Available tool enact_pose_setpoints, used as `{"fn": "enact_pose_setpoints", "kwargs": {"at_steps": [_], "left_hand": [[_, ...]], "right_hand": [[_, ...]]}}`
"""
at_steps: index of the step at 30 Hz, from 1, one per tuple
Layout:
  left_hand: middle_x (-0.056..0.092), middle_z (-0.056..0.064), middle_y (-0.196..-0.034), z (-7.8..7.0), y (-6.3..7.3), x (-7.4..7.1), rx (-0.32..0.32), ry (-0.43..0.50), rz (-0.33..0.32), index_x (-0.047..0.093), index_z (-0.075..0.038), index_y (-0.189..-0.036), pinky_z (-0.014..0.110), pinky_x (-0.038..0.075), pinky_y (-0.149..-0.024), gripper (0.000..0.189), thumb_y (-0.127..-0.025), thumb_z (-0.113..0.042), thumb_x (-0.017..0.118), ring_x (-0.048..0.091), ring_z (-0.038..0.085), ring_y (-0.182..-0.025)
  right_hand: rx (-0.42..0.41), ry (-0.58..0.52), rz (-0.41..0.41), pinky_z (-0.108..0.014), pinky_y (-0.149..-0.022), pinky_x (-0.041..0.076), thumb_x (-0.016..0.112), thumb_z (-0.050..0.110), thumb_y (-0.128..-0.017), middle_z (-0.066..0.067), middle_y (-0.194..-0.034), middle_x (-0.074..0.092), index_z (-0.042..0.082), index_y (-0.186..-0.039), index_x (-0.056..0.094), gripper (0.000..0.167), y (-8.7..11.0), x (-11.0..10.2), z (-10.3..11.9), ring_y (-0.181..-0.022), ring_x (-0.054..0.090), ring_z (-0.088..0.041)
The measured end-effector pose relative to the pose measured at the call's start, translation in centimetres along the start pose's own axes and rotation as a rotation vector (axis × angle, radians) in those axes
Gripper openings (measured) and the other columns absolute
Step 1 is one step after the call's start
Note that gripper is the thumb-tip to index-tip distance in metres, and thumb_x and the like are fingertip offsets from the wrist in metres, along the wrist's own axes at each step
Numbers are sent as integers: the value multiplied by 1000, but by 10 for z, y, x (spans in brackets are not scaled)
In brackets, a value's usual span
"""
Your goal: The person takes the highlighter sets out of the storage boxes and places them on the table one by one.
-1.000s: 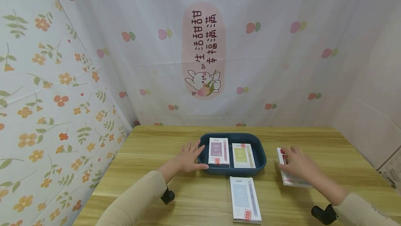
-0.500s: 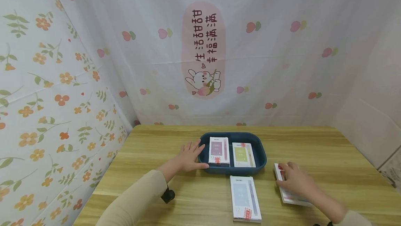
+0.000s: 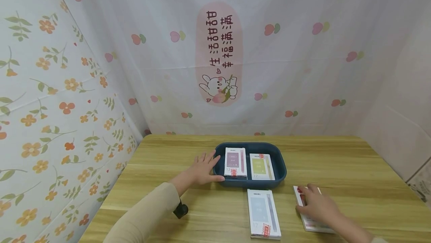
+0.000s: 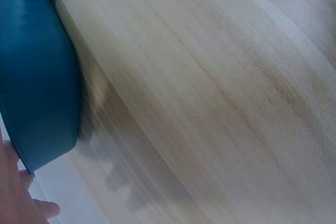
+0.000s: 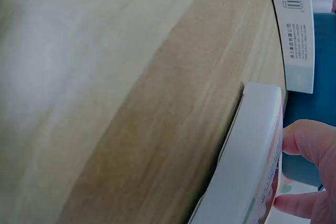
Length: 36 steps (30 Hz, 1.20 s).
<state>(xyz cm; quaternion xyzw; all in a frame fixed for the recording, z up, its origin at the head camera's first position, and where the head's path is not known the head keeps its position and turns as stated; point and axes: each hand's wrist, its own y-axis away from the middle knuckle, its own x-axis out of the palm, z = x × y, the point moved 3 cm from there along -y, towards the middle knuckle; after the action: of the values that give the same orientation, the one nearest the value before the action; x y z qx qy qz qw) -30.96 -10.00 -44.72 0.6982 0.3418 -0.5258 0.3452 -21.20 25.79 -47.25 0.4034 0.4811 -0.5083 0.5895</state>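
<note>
My left hand (image 3: pixel 202 170) rests with spread fingers on the left end of a dark blue tray (image 3: pixel 252 184); the left wrist view shows fingertips (image 4: pixel 46 208) at the tray's edge. Inside the tray lie two white pen boxes, one with a purple label (image 3: pixel 233 160) and one with a yellow-green label (image 3: pixel 259 166). To the right, my right hand (image 3: pixel 318 205) holds another white pen box (image 3: pixel 309 223) with red on its label, low over or on the table. In the right wrist view, thumb and finger touch this pen box (image 5: pixel 252 140); its far side is hidden.
A pen box with a pale blue label (image 3: pixel 260 211) lies in front of the tray, left of my right hand. The wooden table (image 3: pixel 161 153) ends at a printed cloth backdrop (image 3: pixel 161 67). Floral cloth (image 3: pixel 67 104) hangs along the left side.
My right hand has brought its pen box nearer to me and slightly left, beside the pale blue one. The left hand, tray and other boxes stay in place.
</note>
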Motion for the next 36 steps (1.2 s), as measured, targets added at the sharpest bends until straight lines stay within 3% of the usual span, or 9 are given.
{"fn": "enact_pose_setpoints", "kwargs": {"at_steps": [8, 16, 25, 36], "left_hand": [[6, 8, -154, 0, -1, 2, -12, -1, 4, 19, -18, -147, 62, 11, -104, 90, -80, -73, 40, 9, 43, -137], [5, 7, -154, 0, 0, 2, -11, 2, 3, 18, -19, -148, 62, 11, -105, 90, -80, -73, 40, 8, 43, -137], [6, 8, -154, 1, -1, 2, -15, 4, 4, 19, -18, -147, 63, 11, -104, 89, -80, -72, 41, 9, 43, -137], [5, 7, -154, 1, -1, 2, -8, 7, 4, 18, -19, -148, 63, 11, -104, 89, -80, -73, 40, 9, 43, -137]], "right_hand": [[1, -5, 38, -56, -61, 46, 73, 46, -69, -31, -119, 46, 1, -122, 54, 72, 3, -2, 1, -90, 54, -50], [-41, -38, 121, -67, -68, 40, 72, 53, -67, -39, -127, 37, 2, -125, 53, 80, 9, -8, -2, -100, 41, -65], [-21, -100, 220, -73, -77, 32, 77, 47, -65, -38, -134, 31, 4, -129, 50, 81, 8, -8, -9, -108, 32, -68], [-53, -110, 199, -74, -80, 28, 80, 42, -61, -40, -131, 33, 3, -126, 53, 80, 11, -10, -1, -107, 32, -68]]}}
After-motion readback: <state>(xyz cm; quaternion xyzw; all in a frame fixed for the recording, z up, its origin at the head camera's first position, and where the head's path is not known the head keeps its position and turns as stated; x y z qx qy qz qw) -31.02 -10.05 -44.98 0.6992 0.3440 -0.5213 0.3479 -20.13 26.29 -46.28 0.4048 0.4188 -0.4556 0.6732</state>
